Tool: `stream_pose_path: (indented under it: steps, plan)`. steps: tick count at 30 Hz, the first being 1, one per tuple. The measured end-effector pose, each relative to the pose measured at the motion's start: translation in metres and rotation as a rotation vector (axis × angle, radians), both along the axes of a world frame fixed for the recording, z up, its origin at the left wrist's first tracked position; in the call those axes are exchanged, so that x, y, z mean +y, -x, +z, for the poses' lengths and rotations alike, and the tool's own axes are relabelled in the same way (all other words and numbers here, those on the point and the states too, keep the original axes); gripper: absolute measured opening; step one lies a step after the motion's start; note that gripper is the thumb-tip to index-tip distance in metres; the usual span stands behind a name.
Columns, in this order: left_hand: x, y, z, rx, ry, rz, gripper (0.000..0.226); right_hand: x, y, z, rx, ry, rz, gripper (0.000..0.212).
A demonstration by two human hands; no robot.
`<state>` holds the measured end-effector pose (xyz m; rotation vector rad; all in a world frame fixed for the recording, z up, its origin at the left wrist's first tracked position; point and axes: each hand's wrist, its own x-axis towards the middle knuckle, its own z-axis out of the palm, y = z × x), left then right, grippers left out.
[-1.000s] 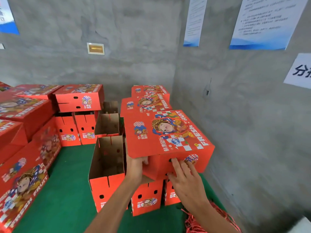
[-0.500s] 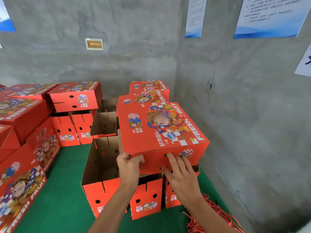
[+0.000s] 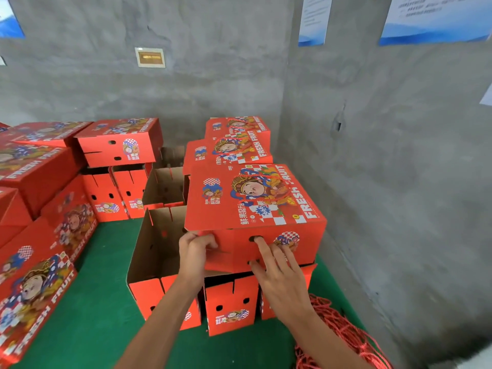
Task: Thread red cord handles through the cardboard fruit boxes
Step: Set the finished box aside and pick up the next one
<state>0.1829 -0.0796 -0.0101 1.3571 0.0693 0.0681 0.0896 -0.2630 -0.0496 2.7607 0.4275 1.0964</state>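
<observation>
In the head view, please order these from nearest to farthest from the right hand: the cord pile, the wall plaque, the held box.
From the right hand:
1. Held box: its fingers touch the front.
2. Cord pile: on the green mat, lower right.
3. Wall plaque: high on the back wall, left.

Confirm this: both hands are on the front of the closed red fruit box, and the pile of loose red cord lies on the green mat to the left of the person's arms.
Not quite. In the head view the left hand and right hand are on the closed red fruit box, but the red cord pile lies on the green mat to the right of the arms, beside the wall.
</observation>
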Motion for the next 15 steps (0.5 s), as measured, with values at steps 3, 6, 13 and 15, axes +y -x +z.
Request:
stream_pose_path:
  steps: [3,6,13,15]
  plan:
    - [0.007,0.003,-0.005,-0.020,0.004,-0.022,0.014,-0.003,0.003,-0.004,-0.016,-0.010,0.013,0.026]
    - [0.018,0.011,-0.007,-0.101,-0.014,-0.091,0.011,0.001,0.005,-0.003,-0.072,-0.071,0.026,0.021]
    - [0.053,0.021,0.016,-0.295,-0.129,0.007,0.013,0.074,-0.018,0.048,-0.089,-0.547,0.305,0.025]
    - [0.078,0.019,0.029,-0.286,-0.105,0.062,0.016,0.111,-0.031,0.070,0.049,-0.834,0.476,0.029]
